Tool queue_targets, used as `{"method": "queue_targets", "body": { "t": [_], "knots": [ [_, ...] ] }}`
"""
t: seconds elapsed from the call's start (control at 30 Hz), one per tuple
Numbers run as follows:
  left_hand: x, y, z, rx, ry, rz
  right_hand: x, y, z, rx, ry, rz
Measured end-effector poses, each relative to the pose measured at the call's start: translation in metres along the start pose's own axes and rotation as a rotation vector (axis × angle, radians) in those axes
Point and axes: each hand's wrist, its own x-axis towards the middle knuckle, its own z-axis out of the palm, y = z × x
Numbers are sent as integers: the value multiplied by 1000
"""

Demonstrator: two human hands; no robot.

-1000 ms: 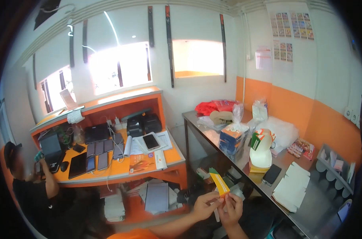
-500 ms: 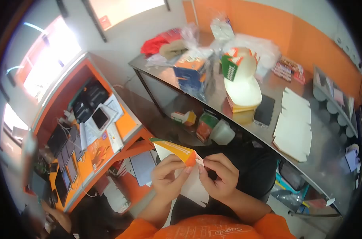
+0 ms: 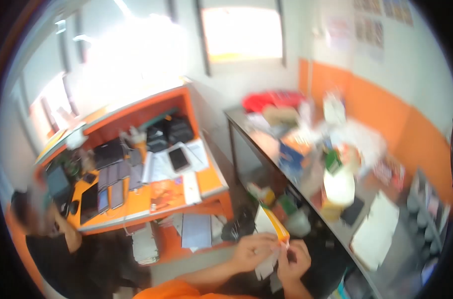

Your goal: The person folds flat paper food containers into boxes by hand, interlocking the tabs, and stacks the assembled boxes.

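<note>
A partly folded cardboard food box [image 3: 275, 224], yellow-orange outside and white inside, is held up over my lap. My left hand [image 3: 253, 252] grips its near edge, fingers pressed together on the card. At the right corner of the box, my right hand [image 3: 294, 262] pinches a small flap, thumb and fingers closed. White card hangs below, between the two hands. Motion blur hides the exact fold under my fingertips.
On the metal table [image 3: 306, 192] at right lie flat white box blanks [image 3: 377, 230], an open printed box [image 3: 339, 185] and plastic bags. The orange desk [image 3: 136, 212] at left bears several phones and papers [image 3: 159, 167]. A person in black [image 3: 57, 254] sits at far left.
My view has swung left and up, bringing the seated person and more of the desk into sight. Both hands still hold the box, which now appears lower and further right.
</note>
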Motion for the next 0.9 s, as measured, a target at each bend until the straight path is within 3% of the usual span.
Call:
{"method": "queue_targets", "body": {
  "t": [0.07,0.17,0.27,0.5,0.7,0.9],
  "knots": [
    [7,9,-7,-54,-85,-17,-9,11,-7,26,-98,56],
    [6,8,-16,-78,-122,-45,2,-18,-4,36,-70,52],
    [4,7,-16,-86,-114,-12,6,-23,-6,-35,-67,-91],
    [-5,26,-7,-200,-109,-38,-2,-42,-13,-6,-53,-25],
    [-17,29,-6,-123,-109,-12,-23,-33,-10,98,-39,50],
    [-33,-4,-14,-106,-79,15,-8,-67,-3,-41,8,-158]
  ]
}}
